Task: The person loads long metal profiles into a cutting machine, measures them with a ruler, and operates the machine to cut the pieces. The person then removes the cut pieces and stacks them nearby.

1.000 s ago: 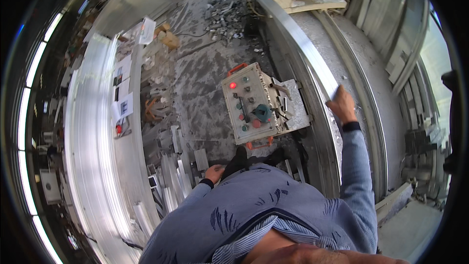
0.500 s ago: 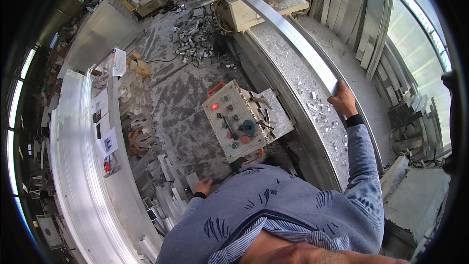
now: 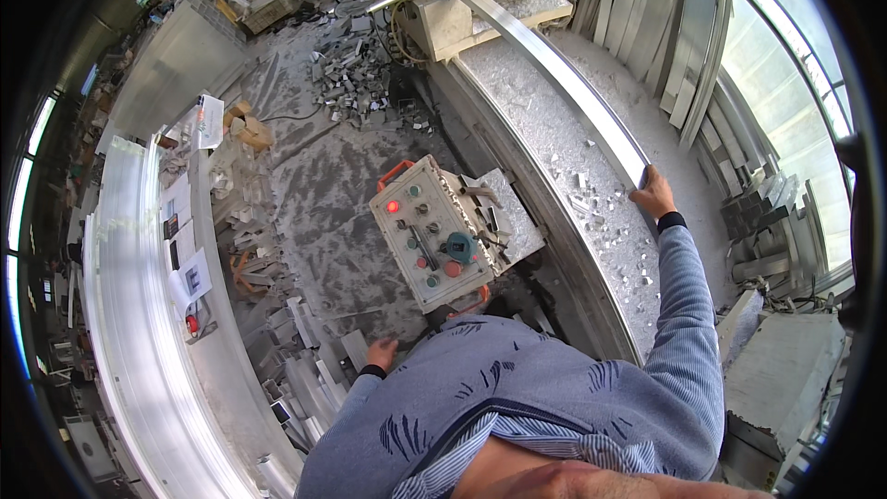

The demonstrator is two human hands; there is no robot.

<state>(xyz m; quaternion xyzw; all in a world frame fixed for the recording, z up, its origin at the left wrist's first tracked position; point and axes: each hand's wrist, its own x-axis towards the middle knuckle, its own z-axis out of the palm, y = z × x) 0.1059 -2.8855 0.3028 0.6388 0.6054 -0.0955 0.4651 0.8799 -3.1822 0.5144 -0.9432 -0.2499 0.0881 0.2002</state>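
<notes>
My right hand (image 3: 655, 192) is closed around the near end of a long silvery aluminium profile (image 3: 554, 65). This bar slants above the machine bed (image 3: 517, 97), its far end beside the pale machine housing (image 3: 462, 18). Small metal chips (image 3: 591, 199) and fine swarf lie on the bed below the bar. At my left side, my left hand (image 3: 381, 353) hangs with fingers loosely apart and nothing visible in it. It is nearest to metal offcuts (image 3: 319, 360) and a control box (image 3: 434, 236) with a lit red lamp, several knobs and orange handles.
At the left runs a bench (image 3: 217, 314) with papers and long shiny profiles (image 3: 139, 286). A heap of offcuts (image 3: 356, 74) covers part of the far floor. Tall profiles (image 3: 637, 18) lean at the far right, above stacked lengths and a pale cabinet (image 3: 785, 379).
The aluminium profile has slid nearer and to the right past the machine housing, with my right hand on its end. My left hand stays about where it was. The whole view has shifted slightly.
</notes>
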